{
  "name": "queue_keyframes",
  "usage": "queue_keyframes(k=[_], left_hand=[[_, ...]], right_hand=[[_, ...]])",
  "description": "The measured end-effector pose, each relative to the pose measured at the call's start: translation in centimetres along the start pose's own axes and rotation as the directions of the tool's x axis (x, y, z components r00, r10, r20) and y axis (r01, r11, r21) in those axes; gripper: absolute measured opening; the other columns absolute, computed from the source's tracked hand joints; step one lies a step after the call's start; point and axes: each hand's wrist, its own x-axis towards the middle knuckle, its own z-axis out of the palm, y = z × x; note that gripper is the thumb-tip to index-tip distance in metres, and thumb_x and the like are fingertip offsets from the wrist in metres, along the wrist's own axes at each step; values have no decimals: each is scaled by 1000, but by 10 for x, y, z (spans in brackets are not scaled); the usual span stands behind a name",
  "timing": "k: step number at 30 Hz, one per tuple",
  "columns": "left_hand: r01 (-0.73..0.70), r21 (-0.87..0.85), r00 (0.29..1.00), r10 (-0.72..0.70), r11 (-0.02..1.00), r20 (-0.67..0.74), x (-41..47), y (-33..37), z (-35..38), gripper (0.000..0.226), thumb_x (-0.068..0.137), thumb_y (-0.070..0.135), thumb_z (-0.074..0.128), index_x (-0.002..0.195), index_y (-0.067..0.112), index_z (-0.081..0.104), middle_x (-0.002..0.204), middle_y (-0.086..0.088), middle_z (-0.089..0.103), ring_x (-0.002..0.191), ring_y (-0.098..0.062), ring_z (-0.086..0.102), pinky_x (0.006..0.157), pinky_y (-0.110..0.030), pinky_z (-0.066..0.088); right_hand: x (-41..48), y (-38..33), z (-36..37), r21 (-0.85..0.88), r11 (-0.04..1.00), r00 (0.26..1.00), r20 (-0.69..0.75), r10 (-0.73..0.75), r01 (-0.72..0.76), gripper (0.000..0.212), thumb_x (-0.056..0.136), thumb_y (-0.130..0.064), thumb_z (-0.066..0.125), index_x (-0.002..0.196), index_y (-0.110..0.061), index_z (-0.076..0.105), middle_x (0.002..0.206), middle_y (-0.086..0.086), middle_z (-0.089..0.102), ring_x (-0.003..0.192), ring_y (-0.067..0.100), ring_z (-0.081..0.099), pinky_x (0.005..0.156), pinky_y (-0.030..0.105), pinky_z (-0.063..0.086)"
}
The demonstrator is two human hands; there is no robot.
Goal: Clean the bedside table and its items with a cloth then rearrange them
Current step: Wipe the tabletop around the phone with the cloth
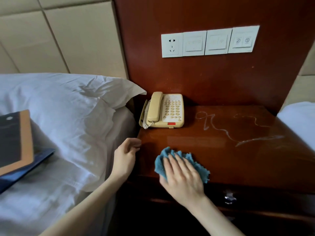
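On the counter's [230, 160] front edge, the right hand [183, 176] presses flat, fingers spread, on the blue cloth [161, 165]. Left hand [125, 157] hangs loosely curled at the left edge, holding nothing. Telephone [163, 110] sits back left.

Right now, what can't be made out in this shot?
Head view:
- Tabletop under the cloth: covered by cloth and right hand.
- Switch labels: too small, blurred.
- Phone key markings: too small.
- Folders on the bed: cut off by left edge.
- Drawer knob: dark, blurred.
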Motion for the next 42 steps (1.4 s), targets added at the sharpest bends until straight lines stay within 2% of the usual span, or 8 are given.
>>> queue_keyframes(k=[7,11,17,27,32,37,39,42], left_hand=[[-187,252,979,159,950,127,-2,2,7,40,79,-8,48,98,21,67,97,8,69,93,-4,65,82,-6,44],[-375,354,915,282,857,288,-10,6,9,40,79,-7,50,108,16,65,107,5,65,102,-13,61,93,-28,47],[-684,606,729,411,405,548,-28,37,28,36,82,20,45,110,16,67,123,1,65,116,-21,59,92,-33,49],[-619,561,759,237,549,606,-43,53,105,45,97,38,36,140,25,39,152,10,34,140,-11,29,111,-31,27],[-597,572,776,223,563,590,-43,48,109,43,96,37,39,137,25,44,148,11,40,137,-13,33,105,-35,32],[-577,594,794,215,561,569,-44,49,109,40,95,37,39,134,26,45,145,11,43,134,-15,37,103,-36,35],[-573,595,796,210,563,568,-44,50,109,40,95,37,39,133,26,45,144,11,44,133,-16,38,101,-37,35],[-570,588,796,210,573,567,-45,51,109,39,95,36,41,132,26,46,143,11,44,132,-16,38,100,-36,34]], right_hand=[[-50,102,-32,-112,980,981,-121,153,-167,42,93,-30,44,102,-2,74,103,13,74,95,26,72,85,40,56],[-50,95,-28,-149,957,964,-138,229,-249,40,87,-28,46,99,-3,75,101,14,74,94,28,72,85,42,56],[-52,99,-28,-116,978,981,-110,161,-174,39,87,-31,50,102,-5,74,105,11,74,98,25,71,86,41,57],[-114,225,-85,-182,914,917,-246,315,-363,39,90,-25,44,97,-1,74,100,15,74,90,29,72,90,35,45],[-139,256,-107,-54,728,703,-320,635,-683,42,85,-27,44,88,4,72,80,24,73,60,41,69,56,41,54],[-130,242,-99,106,657,613,-275,740,-746,48,81,-29,42,100,4,71,97,22,73,79,41,70,70,42,54],[-128,240,-100,51,674,635,-288,716,-737,46,81,-27,42,101,0,72,103,17,73,87,37,71,73,40,54],[-122,232,-100,-139,798,798,-267,540,-587,41,79,-23,45,98,-2,74,106,14,73,98,32,70,89,39,47]])
